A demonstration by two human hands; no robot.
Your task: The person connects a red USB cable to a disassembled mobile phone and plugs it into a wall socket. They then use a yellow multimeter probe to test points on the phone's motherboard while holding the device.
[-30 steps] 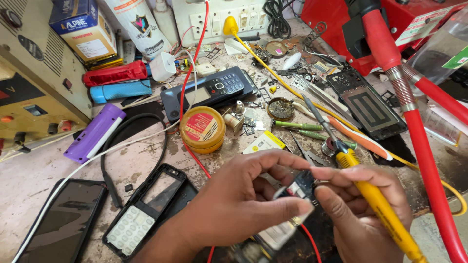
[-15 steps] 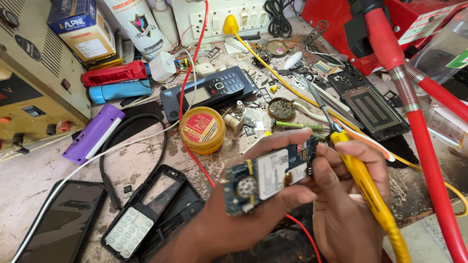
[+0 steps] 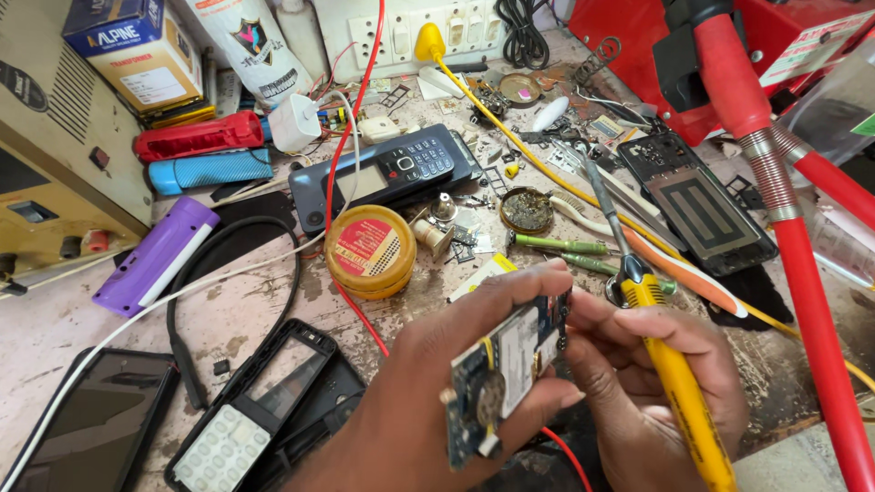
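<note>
Circuit board (image 3: 506,369) sits pinched upright in our left hand (image 3: 437,392); our right hand (image 3: 656,383) grips a yellow soldering iron (image 3: 670,374) beside it, above our cluttered bench (image 3: 255,301).

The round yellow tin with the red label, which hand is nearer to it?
Left. The left hand, holding up the circuit board, sits just below the yellow tin. The right hand, with the yellow soldering iron, is farther right.
</note>
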